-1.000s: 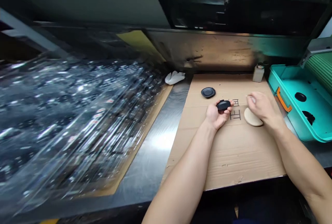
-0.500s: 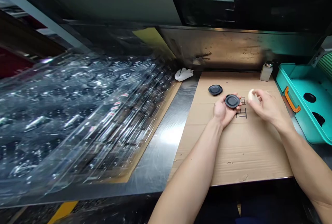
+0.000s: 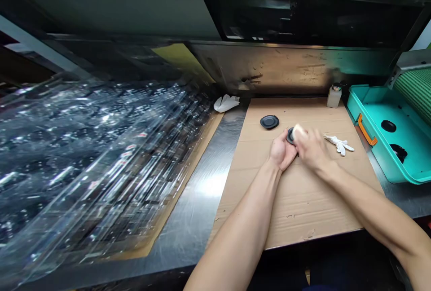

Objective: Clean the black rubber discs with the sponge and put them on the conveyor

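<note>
Your left hand point(image 3: 282, 151) is cupped palm up, fingers curled around the edge of a small black disc-shaped part point(image 3: 290, 136), held above the cardboard sheet point(image 3: 303, 212) on the worktop point(image 3: 210, 183). Your right hand point(image 3: 313, 149) is closed on a cream pad point(image 3: 298, 131) that overlaps the part; it is blurred, so whether the pad touches is hard to tell. Judging by its size and dull sheen, the part should be light, stiff and probably plastic, perhaps a little slippery. Hold it by the rim, fingers underneath, leaving its face free. The pad looks softer and should yield slightly; pinch it from its back, with your fingertips behind its working edge.
</note>
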